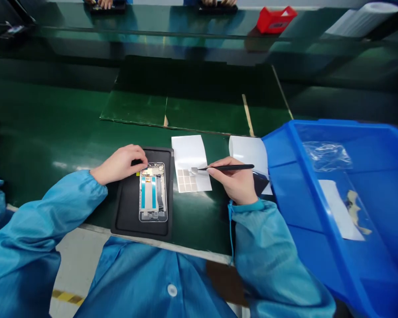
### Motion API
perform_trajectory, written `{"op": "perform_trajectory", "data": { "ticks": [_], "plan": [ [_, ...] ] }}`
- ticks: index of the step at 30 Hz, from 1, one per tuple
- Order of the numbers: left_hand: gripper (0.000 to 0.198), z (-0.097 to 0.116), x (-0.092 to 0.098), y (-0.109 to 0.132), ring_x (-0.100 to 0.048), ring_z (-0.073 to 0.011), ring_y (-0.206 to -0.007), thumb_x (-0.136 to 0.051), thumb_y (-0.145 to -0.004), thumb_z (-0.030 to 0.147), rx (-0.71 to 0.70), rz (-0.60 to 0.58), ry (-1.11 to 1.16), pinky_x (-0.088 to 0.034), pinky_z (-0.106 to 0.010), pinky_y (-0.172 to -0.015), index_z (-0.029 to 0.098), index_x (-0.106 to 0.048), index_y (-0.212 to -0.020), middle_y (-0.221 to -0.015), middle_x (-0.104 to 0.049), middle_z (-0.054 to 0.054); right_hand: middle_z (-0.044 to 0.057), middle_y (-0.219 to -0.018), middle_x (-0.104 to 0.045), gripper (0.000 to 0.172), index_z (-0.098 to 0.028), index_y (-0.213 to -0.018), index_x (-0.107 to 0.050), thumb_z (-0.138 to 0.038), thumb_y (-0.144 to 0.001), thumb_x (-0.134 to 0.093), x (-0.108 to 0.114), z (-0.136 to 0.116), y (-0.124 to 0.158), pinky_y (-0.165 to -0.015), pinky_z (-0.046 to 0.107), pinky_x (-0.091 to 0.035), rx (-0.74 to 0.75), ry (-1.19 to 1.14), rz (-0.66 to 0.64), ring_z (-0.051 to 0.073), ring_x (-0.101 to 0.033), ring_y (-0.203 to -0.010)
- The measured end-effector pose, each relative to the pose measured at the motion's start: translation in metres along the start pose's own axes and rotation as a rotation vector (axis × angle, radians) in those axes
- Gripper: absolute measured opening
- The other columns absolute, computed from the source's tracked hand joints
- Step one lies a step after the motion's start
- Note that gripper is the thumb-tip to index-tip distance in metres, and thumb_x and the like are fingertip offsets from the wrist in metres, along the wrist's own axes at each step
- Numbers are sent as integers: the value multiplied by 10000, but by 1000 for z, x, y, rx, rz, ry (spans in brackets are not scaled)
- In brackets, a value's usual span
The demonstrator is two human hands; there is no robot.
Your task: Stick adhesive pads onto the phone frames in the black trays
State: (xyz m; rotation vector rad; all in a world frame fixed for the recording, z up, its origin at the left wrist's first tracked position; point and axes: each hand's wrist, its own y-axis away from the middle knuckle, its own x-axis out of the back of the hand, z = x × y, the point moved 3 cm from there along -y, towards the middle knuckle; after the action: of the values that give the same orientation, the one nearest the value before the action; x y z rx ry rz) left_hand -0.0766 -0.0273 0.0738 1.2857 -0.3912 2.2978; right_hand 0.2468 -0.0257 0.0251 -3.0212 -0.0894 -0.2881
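My left hand [124, 163] has its fingers curled against the upper left corner of an opened phone [149, 193]. The phone's inside faces up, with a circuit board at the top and blue strips in the middle. It lies on a black tray [128, 216]. In my right hand [237, 181] is a pair of black tweezers [230, 167], gripped like a pen. Their tips point left and meet a small grey square sticker [194, 170] at the upper right of a grid of squares on a white sheet [190, 150].
A second white sheet [248, 152] lies behind my right hand, beside a dark object [260, 182]. At right stands a blue bin [287, 176] holding clear plastic and paper scraps. Across the bench are a red holder [276, 20], a white roll [371, 17] and other people's hands [105, 4].
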Motion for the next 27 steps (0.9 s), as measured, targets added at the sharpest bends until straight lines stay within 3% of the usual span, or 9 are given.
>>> {"op": "perform_trajectory", "data": {
  "ticks": [6,15,27],
  "plan": [
    [203,-3,-17,38,-598,-188,-944,-532,-957,292,-101,70,-68,-462,-334,-839,195,-708,-987,-993,-651,-60,29,-753,-703,234,-221,-773,-704,-387,-715,-858,-18,-14,3,-678,359,-564,-28,5,0,204,-659,-703],
    [216,-3,-30,43,-568,-161,-837,-491,-988,295,-186,127,-88,-361,-316,-714,197,-682,-963,-909,-666,-33,27,-719,-658,214,-207,-782,-670,-380,-778,-796,-105,-43,25,-538,290,-494,-109,44,-166,161,-586,-605],
    [232,-4,-33,44,-553,-169,-845,-467,-999,296,-185,126,-75,-383,-317,-733,204,-679,-987,-926,-658,-41,26,-750,-679,147,-243,-825,-687,-343,-802,-792,-107,-44,32,-522,301,-511,-85,237,-166,180,-615,-625]
  ]
}}
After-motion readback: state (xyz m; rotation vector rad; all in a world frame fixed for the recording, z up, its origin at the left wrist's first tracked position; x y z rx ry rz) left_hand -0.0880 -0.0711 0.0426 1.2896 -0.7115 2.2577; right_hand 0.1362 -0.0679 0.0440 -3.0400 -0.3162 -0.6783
